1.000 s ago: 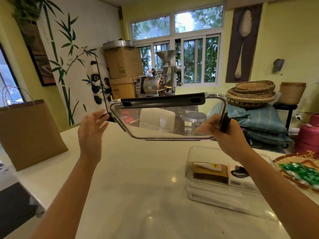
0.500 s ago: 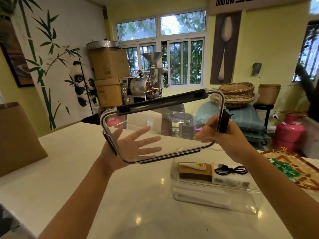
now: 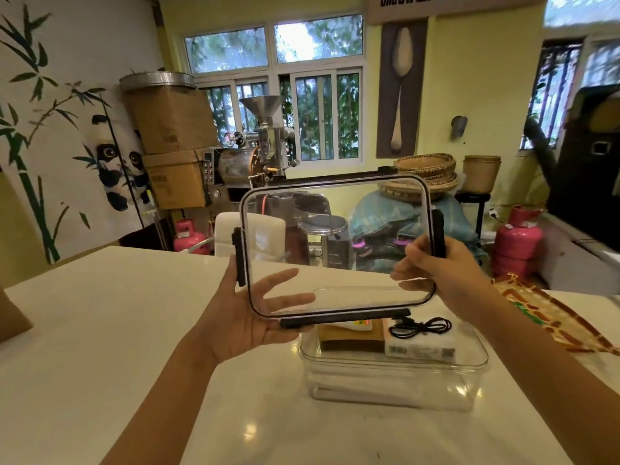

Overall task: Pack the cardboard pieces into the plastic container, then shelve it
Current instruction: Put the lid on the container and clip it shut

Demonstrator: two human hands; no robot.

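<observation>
left hand: left hand (image 3: 246, 317) under the lower-left corner of the clear rectangular plastic lid with black clip latches (image 3: 337, 245); palm up, fingers spread flat behind the clear panel, thumb side against the left edge near the left latch
right hand: right hand (image 3: 436, 268) closed on the lid's right edge, fingers curled round the right black latch, fingertips visible through the panel
lid pose: held in the air by both hands, nearly upright, facing the camera, long side horizontal; lower latch bar hangs just over the container's far rim, no contact visible
container: clear rectangular plastic container (image 3: 396, 380) sits open on the bench, below and slightly right of the lid
contents: brown flat cardboard piece (image 3: 350, 342) at left inside, a white item with an orange label lies on it, partly hidden by the lid bar; white flat box (image 3: 421, 349) at right, touching the cardboard; coiled black cable (image 3: 421, 328) on top of the white box; white folded material under them at the container bottom, can't tell what
bench: glossy white bench (image 3: 134, 330)
right edge: woven patterned tray (image 3: 550, 317) on the bench, right of the container, apart from it
left edge: brown paper bag (image 3: 13, 317), cut off by the frame
behind bench: stacked cardboard boxes (image 3: 171, 146), steel machine with funnel (image 3: 261, 146), woven baskets (image 3: 426, 172), pink gas cylinder (image 3: 516, 243)
</observation>
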